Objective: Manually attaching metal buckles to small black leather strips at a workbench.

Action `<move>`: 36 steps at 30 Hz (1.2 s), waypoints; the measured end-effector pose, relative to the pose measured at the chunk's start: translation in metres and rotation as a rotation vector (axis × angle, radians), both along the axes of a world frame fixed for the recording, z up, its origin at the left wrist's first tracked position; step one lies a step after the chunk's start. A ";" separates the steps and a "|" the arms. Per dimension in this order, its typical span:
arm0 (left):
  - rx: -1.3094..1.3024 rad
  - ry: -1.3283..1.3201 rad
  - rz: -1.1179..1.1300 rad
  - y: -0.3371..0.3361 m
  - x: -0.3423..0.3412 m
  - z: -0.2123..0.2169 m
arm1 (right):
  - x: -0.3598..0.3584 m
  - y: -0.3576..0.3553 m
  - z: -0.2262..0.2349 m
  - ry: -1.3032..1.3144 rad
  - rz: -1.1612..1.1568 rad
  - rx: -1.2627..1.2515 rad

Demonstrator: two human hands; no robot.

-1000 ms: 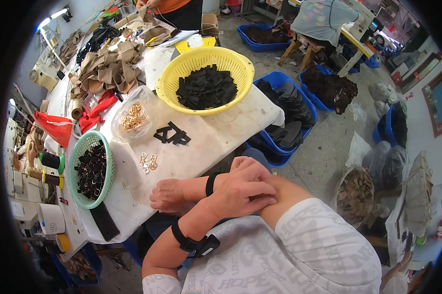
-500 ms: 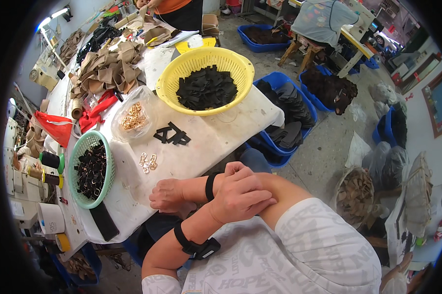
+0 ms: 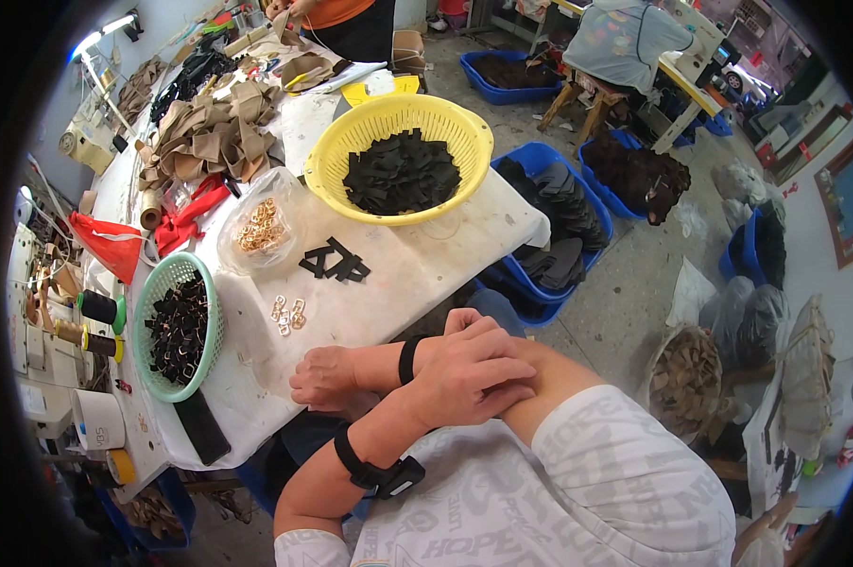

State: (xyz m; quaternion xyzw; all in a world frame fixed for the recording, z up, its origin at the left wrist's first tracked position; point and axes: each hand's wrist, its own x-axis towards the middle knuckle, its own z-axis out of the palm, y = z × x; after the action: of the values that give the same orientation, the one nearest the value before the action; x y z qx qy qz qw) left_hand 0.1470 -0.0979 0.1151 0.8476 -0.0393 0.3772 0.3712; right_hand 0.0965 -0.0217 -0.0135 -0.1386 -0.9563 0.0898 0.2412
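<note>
White sheeting covers the worktable [image 3: 417, 274]. At its near edge sits the right hand [image 3: 322, 378], loosely curled; whether it pinches anything, I cannot tell. The left hand [image 3: 473, 373], fingers bent against the right arm [image 3: 563, 376], has shifted its knuckles slightly since half a second ago; no object shows in it, so the fittings lie unhandled.

Across the surface, a mint-green basket [image 3: 215, 326] holds black straps [image 3: 176, 331] with metal rings; next come a clear plastic bag [image 3: 232, 255] of gold-coloured buckles, loose buckles [image 3: 298, 317], black fabric strips [image 3: 354, 267] and a yellow colander [image 3: 324, 161] heaped with black pieces [image 3: 403, 175]. Rightward, a blue tub [image 3: 607, 227] stands on the grey floor [image 3: 625, 302]; beyond, a person [image 3: 625, 47] sits at a sewing machine [image 3: 698, 52].
</note>
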 end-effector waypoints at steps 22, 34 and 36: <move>-0.044 -0.023 -0.119 0.005 0.003 0.000 | -0.004 -0.001 0.002 0.034 -0.041 -0.008; -0.099 -0.046 -0.121 0.003 -0.001 -0.001 | -0.002 -0.004 0.007 -0.006 -0.055 -0.018; -0.125 -0.081 -0.137 0.003 0.001 -0.002 | 0.000 -0.003 0.007 0.024 -0.046 -0.018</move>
State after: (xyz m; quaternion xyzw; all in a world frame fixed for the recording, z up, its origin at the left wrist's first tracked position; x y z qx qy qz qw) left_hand 0.1476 -0.0948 0.1129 0.8021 -0.0885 0.3866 0.4465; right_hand 0.0966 -0.0243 -0.0066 -0.1616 -0.9491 0.0945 0.2532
